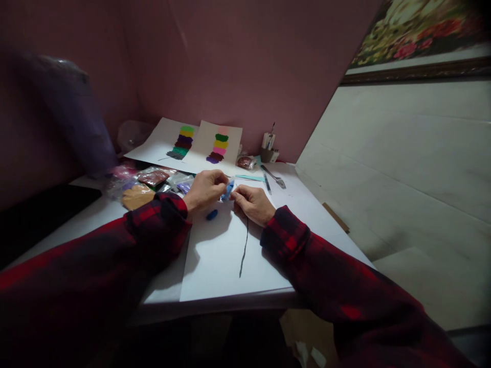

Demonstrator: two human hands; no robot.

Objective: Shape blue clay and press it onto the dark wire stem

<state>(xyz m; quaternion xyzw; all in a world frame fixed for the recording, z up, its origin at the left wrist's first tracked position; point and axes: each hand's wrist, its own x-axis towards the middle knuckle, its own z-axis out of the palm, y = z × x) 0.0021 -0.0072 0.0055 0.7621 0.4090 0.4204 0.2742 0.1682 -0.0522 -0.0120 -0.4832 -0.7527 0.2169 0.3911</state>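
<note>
Between my two hands is a small clear plastic bag with blue stuff like modelling clay in it. The fingers of my left hand pinch its left side. On the other side, my right hand has thumb and fingers closed at the bag's edge; the fingertips are partly hidden. A loose lump of blue clay rests on the white paper below my left hand. A dark wavy line runs down that paper from under my right hand.
Bagged clay packets lie left of my hands, beside a tan lump. Behind stand two sheets with colored bands. A fork, a pen-like tool and a pen cup are at the right rear. A dark flat object is left.
</note>
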